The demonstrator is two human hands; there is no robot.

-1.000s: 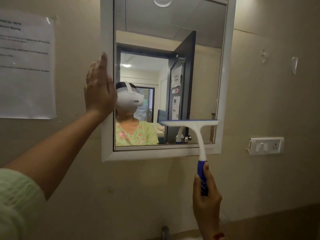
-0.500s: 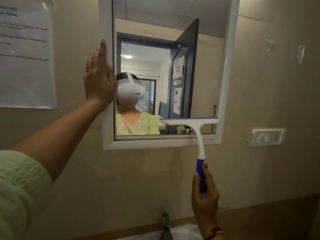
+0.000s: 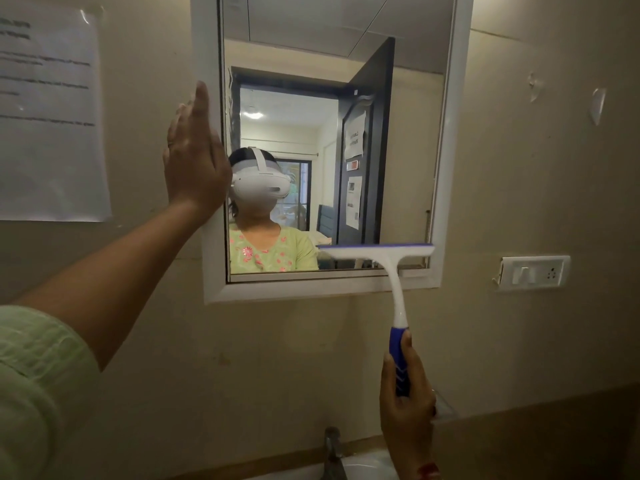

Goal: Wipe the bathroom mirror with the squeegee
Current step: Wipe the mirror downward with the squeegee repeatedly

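Observation:
A white-framed mirror [image 3: 450, 150] hangs on the beige wall. The squeegee [image 3: 391, 268] is white with a blue grip, and its blade lies flat across the glass at the lower right corner, just above the bottom frame. My right hand [image 3: 407, 407] is closed around the blue grip below the mirror. My left hand [image 3: 194, 157] lies flat with straight fingers against the mirror's left frame and holds nothing. The glass reflects a person in a headset and an open dark door.
A printed paper sheet [image 3: 48, 116] is stuck to the wall at the left. A white switch and socket plate [image 3: 533, 271] sits to the right of the mirror. A tap [image 3: 332, 452] and the rim of a basin [image 3: 360, 465] show at the bottom edge.
The squeegee blade has slid down the right part of the glass to just above the bottom frame. The view tilted down, bringing the tap and basin in. My left hand stayed on the frame.

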